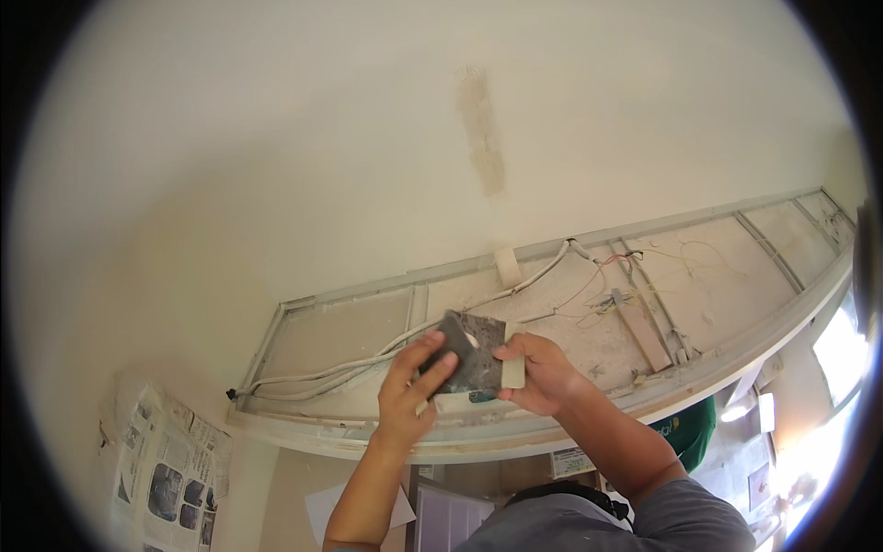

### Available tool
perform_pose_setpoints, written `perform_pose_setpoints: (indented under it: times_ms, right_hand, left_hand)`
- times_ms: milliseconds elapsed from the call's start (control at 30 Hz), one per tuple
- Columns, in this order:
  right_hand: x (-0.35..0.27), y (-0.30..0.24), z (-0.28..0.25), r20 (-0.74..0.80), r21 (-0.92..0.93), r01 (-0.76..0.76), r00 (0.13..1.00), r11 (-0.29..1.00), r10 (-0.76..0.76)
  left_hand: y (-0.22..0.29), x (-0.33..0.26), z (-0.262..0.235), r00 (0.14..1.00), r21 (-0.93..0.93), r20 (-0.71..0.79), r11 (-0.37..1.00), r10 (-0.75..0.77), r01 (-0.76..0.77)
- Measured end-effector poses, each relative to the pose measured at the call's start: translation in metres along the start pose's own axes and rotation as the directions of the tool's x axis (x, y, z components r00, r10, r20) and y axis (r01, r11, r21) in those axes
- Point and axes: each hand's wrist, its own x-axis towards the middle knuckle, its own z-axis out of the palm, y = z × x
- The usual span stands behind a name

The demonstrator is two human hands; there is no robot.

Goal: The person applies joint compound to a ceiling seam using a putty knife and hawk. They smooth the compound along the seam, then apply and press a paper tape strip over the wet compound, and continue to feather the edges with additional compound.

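Hands raised together: left hand (411,386) fingers grip a dark sanding block (471,359), right hand (543,373) fingers pinch its edge

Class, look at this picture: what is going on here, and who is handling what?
A person holds a dark, dust-speckled pad up with both hands. The left hand grips its left edge; the right hand steadies its right side and pinches a pale strip. Behind them runs a long recessed frame with white cables and thin wires exposed. A patched streak marks the cream surface above.
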Motion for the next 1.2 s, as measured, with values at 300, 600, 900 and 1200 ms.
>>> perform_pose_setpoints:
  times_ms: [300,600,900,1200]
  right_hand:
    - [0.151,-0.139,0.042,-0.180,-0.276,0.843,0.427,0.463,-0.886]
    - [0.250,-0.206,0.128,-0.446,-0.426,0.800,0.220,0.422,-0.868]
    - [0.251,-0.195,0.163,-0.298,-0.777,0.504,0.233,0.377,-0.926]
    - [0.259,-0.186,0.080,-0.354,-0.652,0.686,0.104,0.324,-0.930]
  left_hand:
    - [-0.015,-0.098,-0.002,0.701,0.213,-0.110,0.672,-0.705,0.709]
    - [-0.004,-0.117,0.013,0.699,0.231,-0.300,0.662,-0.649,0.713]
    - [-0.005,-0.120,0.015,0.741,0.260,-0.225,0.694,-0.632,0.671]
    - [-0.002,-0.117,0.016,0.740,0.255,-0.200,0.695,-0.643,0.673]
